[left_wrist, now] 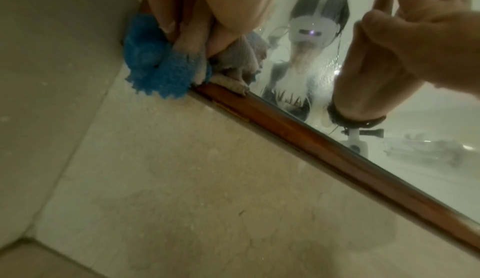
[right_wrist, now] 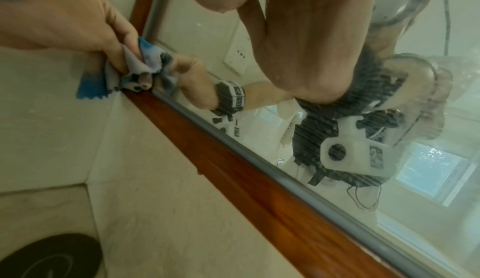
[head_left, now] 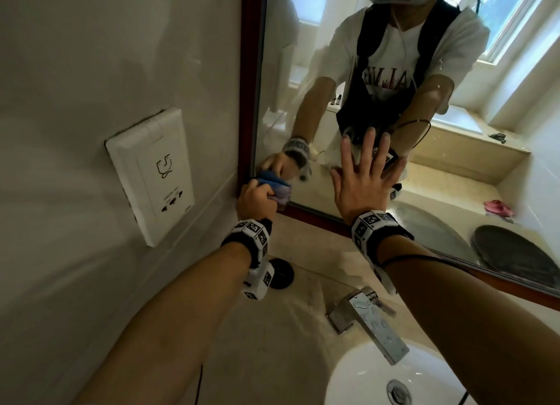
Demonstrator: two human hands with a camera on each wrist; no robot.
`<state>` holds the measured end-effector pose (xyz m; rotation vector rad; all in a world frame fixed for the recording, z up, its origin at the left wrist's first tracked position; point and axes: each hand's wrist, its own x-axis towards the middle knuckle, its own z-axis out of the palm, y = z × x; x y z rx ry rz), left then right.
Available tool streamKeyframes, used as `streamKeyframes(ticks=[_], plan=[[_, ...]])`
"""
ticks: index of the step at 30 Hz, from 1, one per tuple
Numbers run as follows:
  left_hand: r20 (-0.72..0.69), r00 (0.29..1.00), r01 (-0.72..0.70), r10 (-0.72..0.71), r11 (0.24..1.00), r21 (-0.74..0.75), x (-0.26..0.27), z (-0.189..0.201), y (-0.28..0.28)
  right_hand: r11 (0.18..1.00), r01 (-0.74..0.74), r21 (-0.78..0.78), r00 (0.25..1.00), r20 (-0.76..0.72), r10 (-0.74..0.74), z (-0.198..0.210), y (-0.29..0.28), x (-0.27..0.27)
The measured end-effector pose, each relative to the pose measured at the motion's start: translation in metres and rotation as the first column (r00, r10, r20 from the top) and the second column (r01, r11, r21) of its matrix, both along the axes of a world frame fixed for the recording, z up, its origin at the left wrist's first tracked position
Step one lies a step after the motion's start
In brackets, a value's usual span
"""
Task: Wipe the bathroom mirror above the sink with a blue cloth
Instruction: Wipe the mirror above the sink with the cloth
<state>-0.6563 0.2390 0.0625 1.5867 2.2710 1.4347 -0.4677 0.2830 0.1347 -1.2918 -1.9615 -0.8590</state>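
Mirror [head_left: 303,80] | left hand [head_left: 256,197] grips blue cloth [head_left: 274,186] — bottom-left frame corner | right hand [head_left: 362,180] flat, fingers spread

the left hand [head_left: 256,200] and its bunched cloth [head_left: 277,189] are wedged into the mirror's [head_left: 318,71] lower-left corner, hemmed by the wooden frame [head_left: 247,101] and the side wall, where an outlet plate [head_left: 151,174] juts out. the right hand [head_left: 362,180] lies flat on the glass just beside it. open glass stretches above and to the right. below, a tap [head_left: 368,322] and a dark disc [head_left: 281,274] stand on the surface [head_left: 272,344].
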Motion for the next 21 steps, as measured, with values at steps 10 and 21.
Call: streamKeyframes(ticks=[10,21], plan=[[-0.021,0.997,0.074,-0.074,0.997,0.005,0.018,0.089,-0.009,0.996,0.024,-0.084,0.993,0.118,-0.014,0.009,-0.016,0.014],[-0.106,0.99,0.123,-0.092,0.933,0.339,0.043,0.166,0.005,0.973,0.111,-0.204,0.955,0.292,-0.048,0.002,-0.029,0.058]])
